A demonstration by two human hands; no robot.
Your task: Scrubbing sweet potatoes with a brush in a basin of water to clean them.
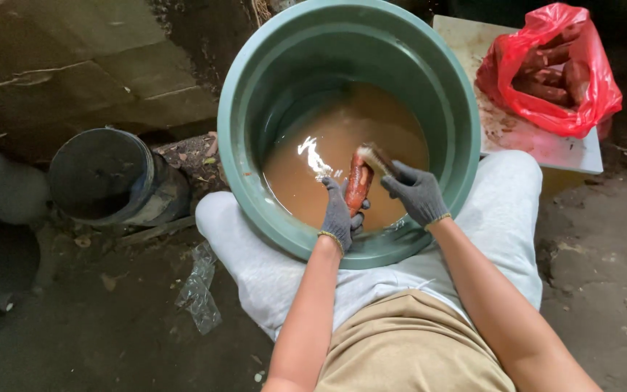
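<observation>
1. Grey-gloved and closed around the lower end of a reddish root vegetable (358, 186), the left hand (340, 215) is holding it just above the muddy brown water (328, 170) in a green plastic basin (255, 101) resting between the person's knees.
2. Just to the right of that hand, the right hand (418, 192) is gripping a small scrubbing brush (376, 157), pressing its bristles against the root's upper end.
3. Judging by the pose, the scrubbing step is under way; the next move probably calls for turning the root in the left fingers so an unwashed side is facing the brush.
4. Pointing up and away from the left hand, the root's long axis is running nearly upright, leaning slightly right.
5. Beyond the right hand, a red plastic bag (550, 72) holding more roots is sitting on a pale board (546, 145).
</observation>
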